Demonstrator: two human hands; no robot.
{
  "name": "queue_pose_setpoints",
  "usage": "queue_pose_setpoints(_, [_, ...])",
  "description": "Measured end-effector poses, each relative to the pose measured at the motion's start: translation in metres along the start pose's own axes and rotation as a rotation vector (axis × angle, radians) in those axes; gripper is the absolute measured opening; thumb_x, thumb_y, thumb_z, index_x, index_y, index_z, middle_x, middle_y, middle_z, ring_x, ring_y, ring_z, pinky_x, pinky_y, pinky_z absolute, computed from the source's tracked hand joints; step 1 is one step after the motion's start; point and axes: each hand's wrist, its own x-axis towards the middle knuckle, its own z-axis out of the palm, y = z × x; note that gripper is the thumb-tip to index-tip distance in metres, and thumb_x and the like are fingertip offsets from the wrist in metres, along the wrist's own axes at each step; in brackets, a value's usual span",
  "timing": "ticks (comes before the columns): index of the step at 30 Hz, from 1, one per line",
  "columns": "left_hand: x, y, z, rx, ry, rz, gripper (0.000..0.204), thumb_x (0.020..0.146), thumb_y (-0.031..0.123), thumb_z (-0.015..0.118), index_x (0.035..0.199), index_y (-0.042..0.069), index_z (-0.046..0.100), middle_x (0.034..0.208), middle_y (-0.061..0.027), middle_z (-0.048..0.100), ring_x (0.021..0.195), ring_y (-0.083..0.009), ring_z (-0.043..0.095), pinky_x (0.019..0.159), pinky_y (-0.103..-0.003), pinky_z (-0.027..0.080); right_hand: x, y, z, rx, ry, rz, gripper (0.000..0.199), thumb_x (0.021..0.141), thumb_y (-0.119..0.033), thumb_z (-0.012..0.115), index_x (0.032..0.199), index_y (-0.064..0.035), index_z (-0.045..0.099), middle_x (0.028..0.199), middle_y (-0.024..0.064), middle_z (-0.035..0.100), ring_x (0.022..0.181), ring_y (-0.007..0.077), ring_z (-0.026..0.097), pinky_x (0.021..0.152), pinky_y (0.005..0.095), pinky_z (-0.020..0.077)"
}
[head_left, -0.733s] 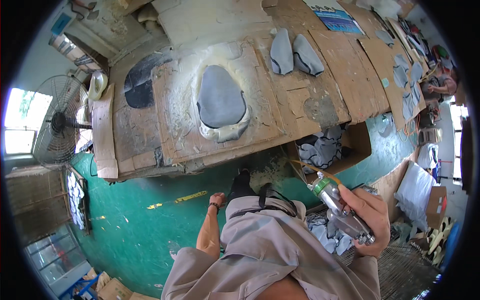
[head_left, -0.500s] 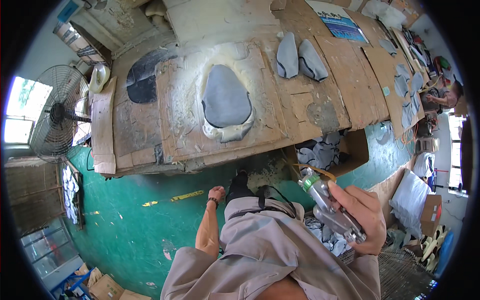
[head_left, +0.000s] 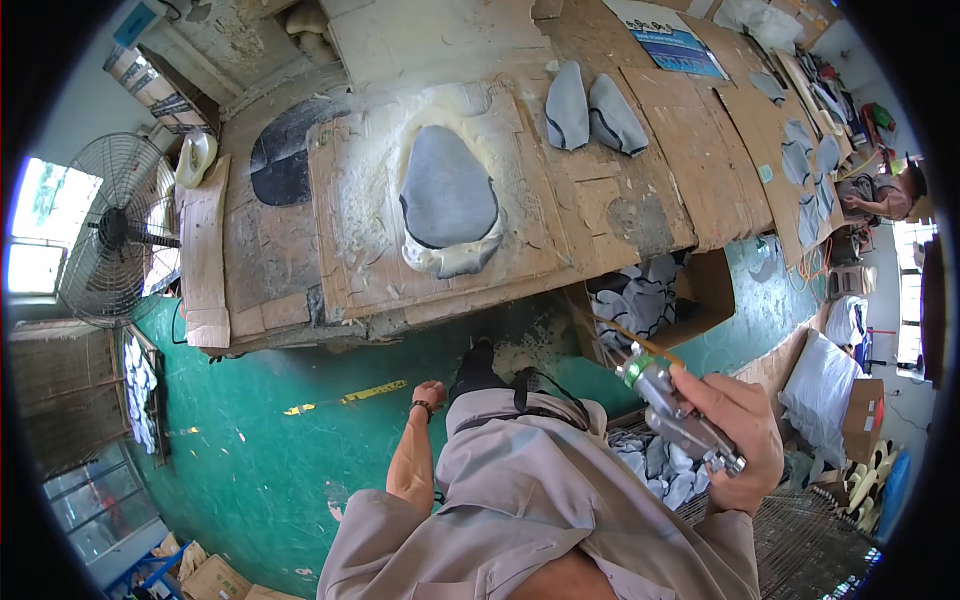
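My right hand (head_left: 742, 425) is wrapped round a metal spray gun (head_left: 662, 392) with a green ring near its nozzle end. It holds the gun in front of my body, apart from the workbench. Low beside my left hip hangs my left hand (head_left: 430, 394), its fingers curled in a loose fist and nothing visible in them. On the bench ahead lies a rounded grey fabric piece (head_left: 448, 190) with dark edging, and pale, crusted residue surrounds it. Two narrower grey pieces (head_left: 567, 108) rest farther right on the bench.
Worn cardboard (head_left: 530, 235) covers the bench. Beneath its right part stands a cardboard box (head_left: 712, 312) of grey cut pieces. More pieces (head_left: 655, 465) are heaped beside my right hip. A large fan (head_left: 115, 228) stands at left. Another person (head_left: 885, 195) is at the far right.
My right hand and the spray gun have shifted slightly right and down, farther from the bench. The left hand stays low at my side. The bench pieces lie as before.
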Motion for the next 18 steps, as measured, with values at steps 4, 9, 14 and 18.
queue_pose_setpoints(4, [-0.002, -0.001, -0.002, 0.023, -0.007, 0.033, 0.033, 0.094, 0.028, 0.068, 0.121, 0.010, 0.072, 0.097, -0.0046, 0.075, 0.083, -0.0193, 0.073, 0.068, -0.040, 0.060, -0.016, 0.003, 0.013, -0.039, 0.151, 0.088, 0.068, 0.068, -0.009, 0.071, 0.134, 0.0033, 0.064, 0.087, 0.0145, 0.065, 0.076, 0.0273, 0.063, 0.071, 0.0314, 0.0490])
queue_pose_setpoints(9, [-0.004, 0.009, -0.007, 0.038, 0.005, 0.144, 0.033, 0.099, 0.028, 0.066, 0.126, 0.010, 0.067, 0.105, -0.0051, 0.075, 0.090, -0.0192, 0.073, 0.073, -0.039, 0.060, -0.028, -0.002, 0.020, 0.101, 0.322, 0.137, 0.056, 0.073, -0.012, 0.076, 0.127, 0.0028, 0.070, 0.083, 0.0111, 0.062, 0.073, 0.0194, 0.058, 0.069, 0.0273, 0.0442])
queue_pose_setpoints(14, [-0.040, 0.069, 0.014, -0.198, 0.116, 0.517, 0.026, 0.097, 0.017, 0.067, 0.120, 0.006, 0.070, 0.095, -0.0044, 0.075, 0.078, -0.0124, 0.070, 0.063, -0.026, 0.055, -0.055, 0.016, 0.001, 0.050, -0.086, -0.068, 0.075, 0.075, -0.028, 0.074, 0.141, 0.0040, 0.057, 0.087, 0.0136, 0.064, 0.074, 0.0297, 0.066, 0.066, 0.0385, 0.0517])
queue_pose_setpoints(18, [-0.062, 0.114, 0.002, -0.335, 0.259, 0.828, 0.024, 0.096, 0.014, 0.068, 0.118, 0.005, 0.070, 0.095, -0.0045, 0.074, 0.081, -0.0097, 0.068, 0.067, -0.026, 0.054, -0.059, 0.018, 0.005, 0.004, 0.053, -0.086, 0.068, 0.081, -0.027, 0.075, 0.140, 0.0029, 0.058, 0.084, 0.0137, 0.065, 0.071, 0.0297, 0.066, 0.064, 0.0378, 0.0521])
